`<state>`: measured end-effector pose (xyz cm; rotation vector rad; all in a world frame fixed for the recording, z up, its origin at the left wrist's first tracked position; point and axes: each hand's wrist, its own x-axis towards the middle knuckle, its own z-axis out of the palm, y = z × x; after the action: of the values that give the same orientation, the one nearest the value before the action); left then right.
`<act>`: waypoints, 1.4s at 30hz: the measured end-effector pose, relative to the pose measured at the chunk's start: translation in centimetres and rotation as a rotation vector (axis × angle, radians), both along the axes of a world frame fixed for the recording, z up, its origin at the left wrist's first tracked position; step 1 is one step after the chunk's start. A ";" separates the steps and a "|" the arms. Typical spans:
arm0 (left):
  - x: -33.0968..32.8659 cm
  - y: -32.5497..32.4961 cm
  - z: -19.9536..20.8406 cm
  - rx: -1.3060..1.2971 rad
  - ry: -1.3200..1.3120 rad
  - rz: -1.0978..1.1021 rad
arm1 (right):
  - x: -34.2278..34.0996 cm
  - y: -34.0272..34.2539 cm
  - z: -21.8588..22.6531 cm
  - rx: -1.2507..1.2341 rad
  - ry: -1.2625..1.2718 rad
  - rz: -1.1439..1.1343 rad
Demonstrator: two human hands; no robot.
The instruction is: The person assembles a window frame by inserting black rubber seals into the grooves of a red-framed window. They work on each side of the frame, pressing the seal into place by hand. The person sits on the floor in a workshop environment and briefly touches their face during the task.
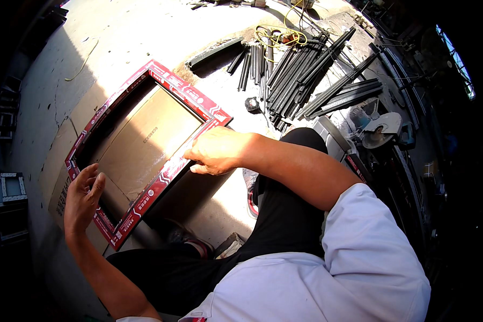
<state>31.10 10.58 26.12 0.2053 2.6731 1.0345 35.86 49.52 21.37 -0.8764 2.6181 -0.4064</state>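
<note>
A rectangular frame [139, 201] wrapped in red and white printed film lies tilted in front of me. Its opening shows brown cardboard [145, 134] beneath. My right hand [218, 151] is on the frame's near right rail, close to the right corner, with its fingers bent against the edge; the palm side is hidden. Over the left end of the frame, my left hand [82, 199] is raised with thumb and fingers apart. Nothing shows between them.
Dark metal bars [300, 75] lie piled at the far right, beside a tape measure [253, 105] and a yellow cable [263, 35]. A power saw with a round blade [378, 131] stands to my right. More cardboard [86, 110] lies under the frame's left side.
</note>
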 end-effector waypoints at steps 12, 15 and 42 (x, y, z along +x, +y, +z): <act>0.0 0.2 0.2 0.008 -0.014 -0.007 | 0.0 0.0 0.2 0.019 -0.011 -0.003; 0.0 0.1 0.2 0.008 -0.019 -0.004 | 0.0 0.0 -0.2 -0.005 0.014 0.002; 0.0 -1.1 0.7 0.047 0.007 0.040 | -0.2 0.3 0.0 -0.031 0.032 -0.013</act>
<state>31.09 9.50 26.79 0.1660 2.6709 1.1116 35.64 49.81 21.34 -0.8831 2.6550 -0.4411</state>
